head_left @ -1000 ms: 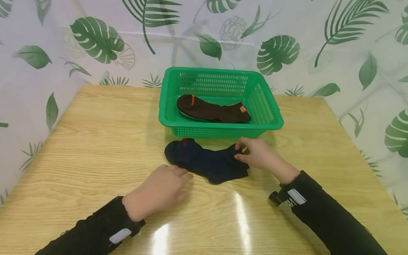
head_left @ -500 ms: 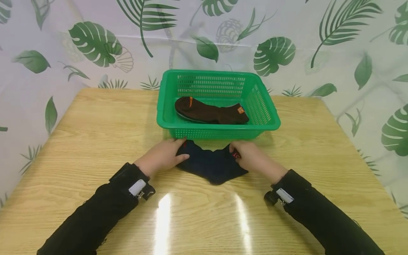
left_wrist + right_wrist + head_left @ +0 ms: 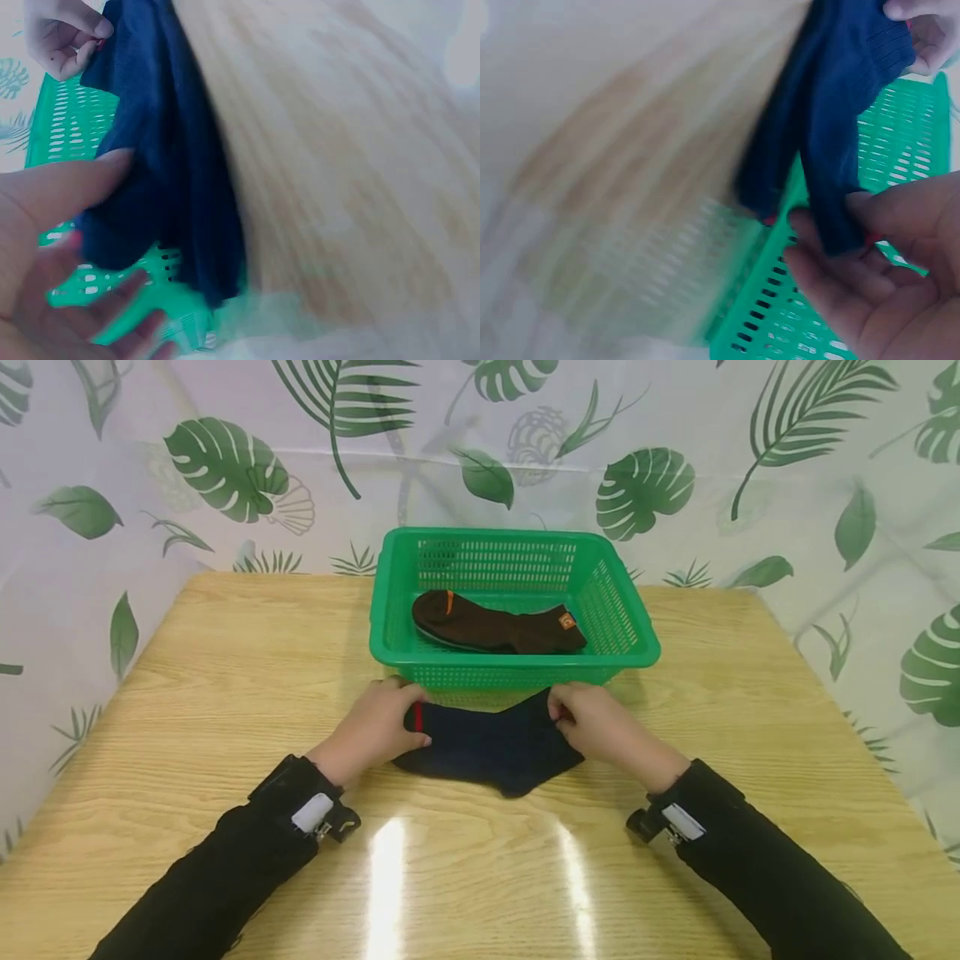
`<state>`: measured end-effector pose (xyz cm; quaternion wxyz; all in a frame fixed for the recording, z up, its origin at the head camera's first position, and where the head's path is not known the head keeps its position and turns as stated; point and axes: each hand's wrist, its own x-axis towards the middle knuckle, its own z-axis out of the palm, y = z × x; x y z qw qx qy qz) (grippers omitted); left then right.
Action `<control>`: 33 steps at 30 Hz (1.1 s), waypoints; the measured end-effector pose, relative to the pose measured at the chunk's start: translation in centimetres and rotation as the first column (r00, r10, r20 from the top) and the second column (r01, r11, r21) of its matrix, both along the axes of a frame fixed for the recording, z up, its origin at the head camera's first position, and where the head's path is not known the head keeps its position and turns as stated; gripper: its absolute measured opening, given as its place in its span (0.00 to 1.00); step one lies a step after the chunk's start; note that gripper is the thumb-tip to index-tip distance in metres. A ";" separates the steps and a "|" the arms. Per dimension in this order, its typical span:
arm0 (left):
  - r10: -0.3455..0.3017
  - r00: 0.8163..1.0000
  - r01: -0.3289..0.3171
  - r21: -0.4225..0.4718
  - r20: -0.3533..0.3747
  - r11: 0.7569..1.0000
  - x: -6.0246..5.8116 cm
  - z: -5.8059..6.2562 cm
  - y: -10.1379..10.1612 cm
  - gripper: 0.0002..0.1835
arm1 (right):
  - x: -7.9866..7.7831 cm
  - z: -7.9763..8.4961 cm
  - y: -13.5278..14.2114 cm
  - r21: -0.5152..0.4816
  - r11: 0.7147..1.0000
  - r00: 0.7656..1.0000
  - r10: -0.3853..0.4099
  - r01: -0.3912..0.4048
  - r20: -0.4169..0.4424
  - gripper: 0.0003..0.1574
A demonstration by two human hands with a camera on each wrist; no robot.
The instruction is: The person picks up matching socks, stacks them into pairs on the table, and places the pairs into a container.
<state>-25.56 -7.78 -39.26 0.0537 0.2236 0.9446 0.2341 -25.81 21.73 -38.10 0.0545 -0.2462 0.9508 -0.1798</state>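
A pair of navy socks lies sideways in front of the green basket. My left hand pinches the toe end of the upper sock beside its red stripe, thumb in front and fingers behind. At the cuff end, my right hand grips the same sock between thumb and fingers. Seen from the right wrist, two navy layers hang apart, and the right hand holds only one. In the left wrist view the thumb presses the navy fabric, with the other fingers spread below it.
Just behind the socks stands the green basket, with brown socks marked by an orange stripe and label inside. A leaf-patterned cloth hangs at the back of the wooden table.
My left hand has moved up to the toe end and taken hold of it. The right hand has closed on the cuff. The upper sock is now drawn straighter, separating from the lower one.
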 end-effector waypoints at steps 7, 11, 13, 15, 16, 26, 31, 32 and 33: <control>0.002 0.976 -0.081 0.354 0.217 0.932 -0.4 0.4 -1.5 0.16 | 0.5 1.3 1.2 -0.252 0.954 0.973 -0.115 0.165 0.201 0.06; -0.005 0.926 -0.152 0.387 0.377 0.910 -0.9 0.2 -2.3 0.17 | 0.5 1.3 1.6 -0.278 0.930 0.937 -0.148 0.240 0.316 0.05; -0.023 0.888 -0.199 0.429 0.459 0.881 -1.3 0.0 -2.6 0.21 | 0.5 1.0 1.5 -0.295 0.915 0.910 -0.149 0.275 0.386 0.06; -0.045 0.853 -0.242 0.471 0.520 0.848 -1.7 -0.1 -2.8 0.25 | 0.5 0.7 1.5 -0.291 0.909 0.888 -0.153 0.299 0.435 0.07; -0.054 0.837 -0.261 0.483 0.545 0.836 -1.9 -0.2 -2.8 0.26 | 0.5 0.5 1.5 -0.283 0.910 0.881 -0.153 0.302 0.448 0.07; 0.047 0.844 -0.287 0.377 0.534 0.881 -2.1 -0.1 -2.4 0.23 | 0.4 -0.1 1.8 -0.284 0.907 0.858 -0.140 0.312 0.494 0.07; 0.074 0.915 -0.180 0.238 0.397 0.954 -2.1 -0.8 -2.4 0.19 | 0.5 -0.6 1.4 -0.206 0.946 0.889 -0.139 0.249 0.436 0.05; 0.074 0.925 -0.161 0.210 0.372 0.964 -2.1 -1.0 -2.4 0.19 | 0.5 -0.8 1.3 -0.182 0.955 0.899 -0.143 0.235 0.414 0.05; 0.073 0.933 -0.146 0.185 0.353 0.972 -2.1 -1.2 -2.4 0.18 | 0.5 -1.0 1.2 -0.161 0.960 0.903 -0.150 0.231 0.404 0.05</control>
